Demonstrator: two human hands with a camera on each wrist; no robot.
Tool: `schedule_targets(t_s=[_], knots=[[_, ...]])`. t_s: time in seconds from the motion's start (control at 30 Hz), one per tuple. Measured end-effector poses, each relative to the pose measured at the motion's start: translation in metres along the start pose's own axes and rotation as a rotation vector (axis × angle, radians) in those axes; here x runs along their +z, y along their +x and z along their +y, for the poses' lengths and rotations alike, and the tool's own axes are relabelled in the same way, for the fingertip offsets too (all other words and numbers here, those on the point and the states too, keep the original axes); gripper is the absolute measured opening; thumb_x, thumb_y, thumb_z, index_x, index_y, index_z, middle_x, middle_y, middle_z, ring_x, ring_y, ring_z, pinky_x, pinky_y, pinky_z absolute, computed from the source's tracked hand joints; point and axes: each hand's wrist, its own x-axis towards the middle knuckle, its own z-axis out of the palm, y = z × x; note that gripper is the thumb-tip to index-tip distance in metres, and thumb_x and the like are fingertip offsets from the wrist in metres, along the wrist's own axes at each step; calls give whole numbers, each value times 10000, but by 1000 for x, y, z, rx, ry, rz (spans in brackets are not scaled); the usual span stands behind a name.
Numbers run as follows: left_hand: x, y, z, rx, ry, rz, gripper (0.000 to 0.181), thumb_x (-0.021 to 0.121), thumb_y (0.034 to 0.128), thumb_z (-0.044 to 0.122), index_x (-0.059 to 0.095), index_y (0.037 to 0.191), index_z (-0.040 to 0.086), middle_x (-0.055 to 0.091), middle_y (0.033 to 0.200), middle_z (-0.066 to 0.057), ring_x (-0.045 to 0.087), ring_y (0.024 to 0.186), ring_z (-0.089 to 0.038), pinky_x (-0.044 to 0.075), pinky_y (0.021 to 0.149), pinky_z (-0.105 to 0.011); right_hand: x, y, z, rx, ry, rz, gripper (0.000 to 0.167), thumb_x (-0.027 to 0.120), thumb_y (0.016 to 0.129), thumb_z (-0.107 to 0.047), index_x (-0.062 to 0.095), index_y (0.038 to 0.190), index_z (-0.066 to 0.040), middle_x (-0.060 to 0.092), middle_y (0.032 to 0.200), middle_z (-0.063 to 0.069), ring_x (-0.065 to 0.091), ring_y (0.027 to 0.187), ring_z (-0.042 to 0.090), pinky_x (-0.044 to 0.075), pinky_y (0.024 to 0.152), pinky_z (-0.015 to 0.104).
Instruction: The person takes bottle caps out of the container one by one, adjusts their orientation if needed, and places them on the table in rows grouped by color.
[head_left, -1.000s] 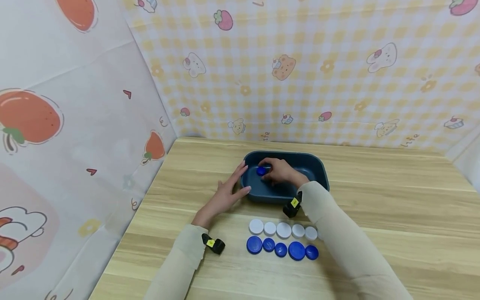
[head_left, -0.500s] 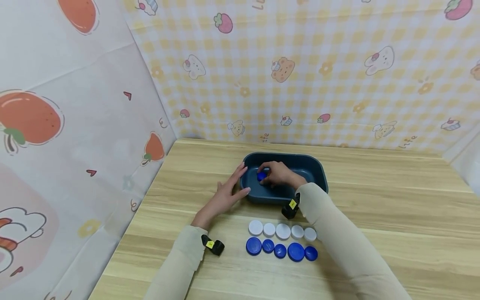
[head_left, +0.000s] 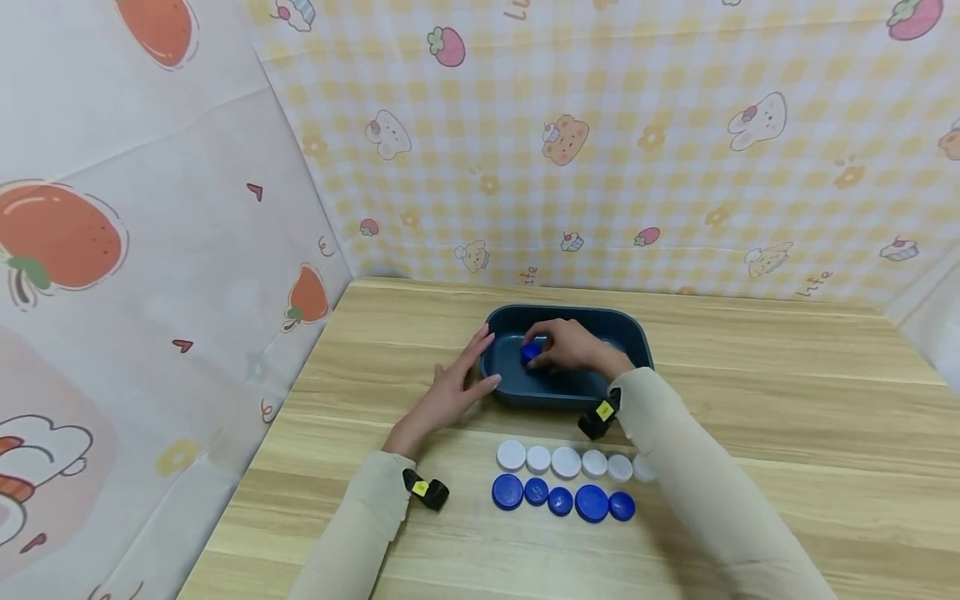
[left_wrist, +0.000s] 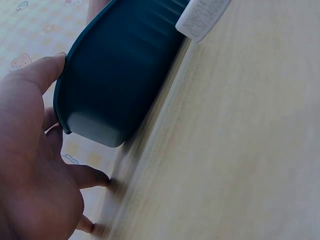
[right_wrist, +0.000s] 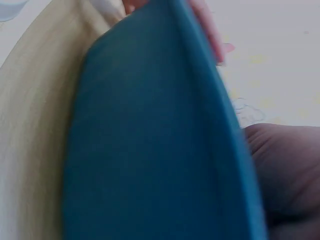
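A dark teal rectangular box (head_left: 547, 401) stands on the wooden table. Inside it, my right hand (head_left: 573, 346) pinches a blue bottle cap (head_left: 530, 354) between thumb and fingers. My left hand (head_left: 447, 392) touches the left end of the box, its fingers spread and fairly straight; in the left wrist view the thumb lies on the rim of the box (left_wrist: 120, 75). From the right wrist view, the box wall (right_wrist: 150, 130) hides the fingertips and the cap. Nearer me, white bottle caps (head_left: 566, 462) form one row and blue bottle caps (head_left: 592, 503) another.
Small wrist cameras (head_left: 427, 490) sit on both wrists. A patterned cloth wall (head_left: 600, 167) rises behind the table, and another wall (head_left: 172, 250) stands at the left. The right sleeve (head_left: 705, 475) partly covers the last white cap.
Within the box, my right hand has brought the blue cap a little toward me and to the right, its grip closing around it. The left hand stays put.
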Motion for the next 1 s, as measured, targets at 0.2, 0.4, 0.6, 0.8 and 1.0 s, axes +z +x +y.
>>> schedule_targets(t_s=[0.2, 0.4, 0.6, 0.8, 1.0], knots=[[-1, 2, 0, 6, 3, 10, 655, 496, 970, 475, 176, 1530, 357, 32, 1567, 219, 114, 1436, -202, -88, 1025, -681, -13, -18, 2, -47, -84, 57, 349, 719, 872, -273, 626, 1187, -153, 612, 832, 45, 567, 726, 199, 476, 655, 309], [-2, 2, -2, 18, 14, 20, 655, 511, 974, 442, 179, 1531, 346, 33, 1572, 202, 123, 1434, -206, -87, 1022, -685, -21, -45, 2, -107, -116, 124, 317, 716, 874, -280, 641, 1161, -168, 593, 812, 17, 537, 722, 190, 458, 643, 315], [-1, -1, -3, 12, 20, 14, 658, 510, 973, 448, 177, 1531, 347, 38, 1577, 182, 122, 1435, -222, -91, 1022, -683, -24, -83, 7, -161, -92, 152, 295, 714, 877, -250, 643, 1147, -155, 569, 754, -8, 528, 638, 161, 458, 563, 307], [-1, -1, -2, 28, 5, 16, 667, 517, 972, 443, 190, 1536, 305, 44, 1578, 176, 138, 1431, -215, -84, 1020, -690, -21, -123, 11, -177, -99, 145, 300, 719, 871, -253, 639, 1137, -137, 553, 718, -45, 515, 598, 130, 441, 524, 271], [1, -1, 0, 36, -5, 17, 666, 519, 974, 433, 192, 1537, 293, 47, 1580, 170, 139, 1430, -210, -84, 1015, -695, -18, -155, 19, -202, -159, 151, 281, 729, 862, -195, 644, 1121, -128, 531, 705, -96, 486, 575, 70, 428, 518, 239]])
